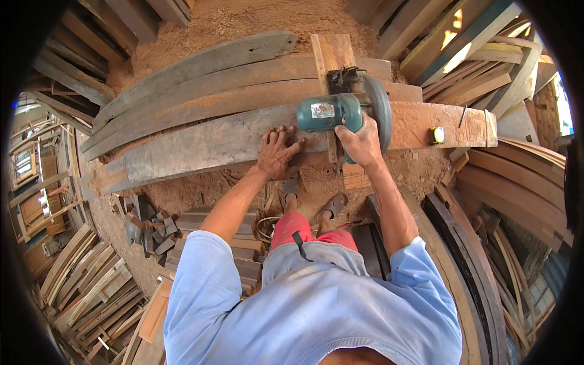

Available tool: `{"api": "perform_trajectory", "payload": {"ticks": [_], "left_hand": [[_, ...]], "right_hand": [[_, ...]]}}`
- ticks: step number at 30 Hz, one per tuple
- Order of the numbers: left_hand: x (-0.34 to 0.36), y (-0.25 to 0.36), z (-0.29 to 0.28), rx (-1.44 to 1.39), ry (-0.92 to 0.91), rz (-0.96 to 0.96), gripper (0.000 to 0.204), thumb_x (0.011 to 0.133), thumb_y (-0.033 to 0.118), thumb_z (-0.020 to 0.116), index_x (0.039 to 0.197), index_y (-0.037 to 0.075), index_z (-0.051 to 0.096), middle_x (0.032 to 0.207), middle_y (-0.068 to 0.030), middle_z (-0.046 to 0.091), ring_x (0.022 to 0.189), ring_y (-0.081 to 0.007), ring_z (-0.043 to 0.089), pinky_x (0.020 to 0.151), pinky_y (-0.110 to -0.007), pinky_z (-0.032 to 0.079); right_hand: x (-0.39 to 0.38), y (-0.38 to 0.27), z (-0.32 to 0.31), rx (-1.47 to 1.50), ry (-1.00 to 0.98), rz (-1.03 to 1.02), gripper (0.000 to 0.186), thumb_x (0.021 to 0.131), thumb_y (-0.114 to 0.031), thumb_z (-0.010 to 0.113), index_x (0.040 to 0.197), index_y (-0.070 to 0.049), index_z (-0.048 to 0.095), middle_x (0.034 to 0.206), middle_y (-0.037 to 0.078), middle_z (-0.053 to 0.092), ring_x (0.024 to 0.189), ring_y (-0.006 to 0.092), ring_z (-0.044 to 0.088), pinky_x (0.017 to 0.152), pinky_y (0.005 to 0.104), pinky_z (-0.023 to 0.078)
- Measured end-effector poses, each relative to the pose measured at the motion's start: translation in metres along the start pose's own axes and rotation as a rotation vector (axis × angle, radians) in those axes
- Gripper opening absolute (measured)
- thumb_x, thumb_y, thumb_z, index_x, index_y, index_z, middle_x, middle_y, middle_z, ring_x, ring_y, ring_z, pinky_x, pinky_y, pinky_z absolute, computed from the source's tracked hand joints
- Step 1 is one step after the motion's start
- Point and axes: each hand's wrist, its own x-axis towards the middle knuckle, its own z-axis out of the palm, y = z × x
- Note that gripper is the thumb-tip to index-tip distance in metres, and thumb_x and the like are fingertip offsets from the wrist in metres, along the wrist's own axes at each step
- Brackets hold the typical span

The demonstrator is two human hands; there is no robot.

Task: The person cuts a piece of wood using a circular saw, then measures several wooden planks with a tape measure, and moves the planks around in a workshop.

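Observation:
My right hand (362, 141) is wrapped round the rear handle of a green circular saw (317, 114). The saw rests on a wide, worn plank (207, 141), with its round grey guard on the right side. A short, light wooden board (332, 50) lies crosswise on the timber and passes beneath the saw. Left of the saw, my left hand (278, 153) presses on the plank's near edge, fingers spread and holding nothing. A yellow tape measure (437, 135) sits on the reddish right part of the plank, near a thin dark stick (463, 116). The blade is hidden from view.
Several long beams (201, 79) lie side by side beyond the plank. Sawdust (237, 18) covers the ground. Stacked timber (511, 176) stands at the right, with more boards (97, 292) at the lower left. Small offcuts (149, 228) lie in a heap left of my feet.

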Motion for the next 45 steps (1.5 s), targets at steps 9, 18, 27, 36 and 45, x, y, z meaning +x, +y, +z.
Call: {"api": "perform_trajectory", "payload": {"ticks": [9, 18, 27, 36, 45], "left_hand": [[0.008, 0.005, 0.006, -0.009, -0.032, -0.061, 0.085, 0.069, 0.047, 0.080, 0.145, 0.025, 0.048, 0.156, -0.0229, 0.031, 0.141, -0.0469, 0.028, 0.112, -0.061, 0.021], [0.003, -0.004, 0.014, 0.070, 0.019, -0.009, 0.085, 0.066, 0.050, 0.078, 0.143, 0.024, 0.049, 0.155, -0.0227, 0.030, 0.137, -0.0481, 0.030, 0.112, -0.062, 0.019], [0.004, 0.003, 0.005, 0.095, -0.082, -0.052, 0.086, 0.072, 0.048, 0.079, 0.147, 0.025, 0.044, 0.155, -0.0250, 0.030, 0.139, -0.0479, 0.028, 0.113, -0.061, 0.018], [0.007, -0.010, 0.013, -0.058, 0.055, 0.044, 0.094, 0.080, 0.059, 0.072, 0.151, 0.013, 0.034, 0.153, -0.0238, 0.033, 0.139, -0.0437, 0.028, 0.114, -0.059, 0.017], [0.122, 0.059, -0.056, 0.091, 0.137, 0.287, 0.103, 0.070, 0.041, 0.086, 0.154, 0.015, 0.031, 0.155, -0.0205, 0.032, 0.140, -0.0405, 0.032, 0.114, -0.057, 0.025]], "right_hand": [[0.049, -0.011, -0.008, -0.029, -0.053, 0.076, 0.027, 0.079, -0.008, 0.064, 0.103, 0.005, 0.062, 0.091, 0.015, 0.067, 0.085, 0.0245, 0.065, 0.082, 0.0410, 0.053], [0.047, -0.017, -0.004, -0.145, 0.084, 0.022, 0.041, 0.078, -0.011, 0.067, 0.113, 0.008, 0.060, 0.105, 0.025, 0.069, 0.100, 0.0364, 0.068, 0.092, 0.0430, 0.052], [-0.029, -0.021, -0.063, -0.105, 0.265, -0.024, 0.045, 0.085, -0.013, 0.069, 0.127, 0.002, 0.061, 0.103, 0.015, 0.069, 0.087, 0.0231, 0.066, 0.083, 0.0377, 0.054], [-0.180, 0.011, -0.148, 0.201, 0.620, 0.018, 0.021, 0.085, -0.006, 0.064, 0.105, 0.001, 0.063, 0.070, 0.000, 0.057, 0.054, 0.0074, 0.052, 0.047, 0.0261, 0.041], [-0.212, 0.178, -0.222, -0.105, 0.669, 0.396, 0.026, 0.078, -0.014, 0.064, 0.098, 0.003, 0.062, 0.078, 0.010, 0.062, 0.073, 0.0213, 0.060, 0.071, 0.0369, 0.049]]}}
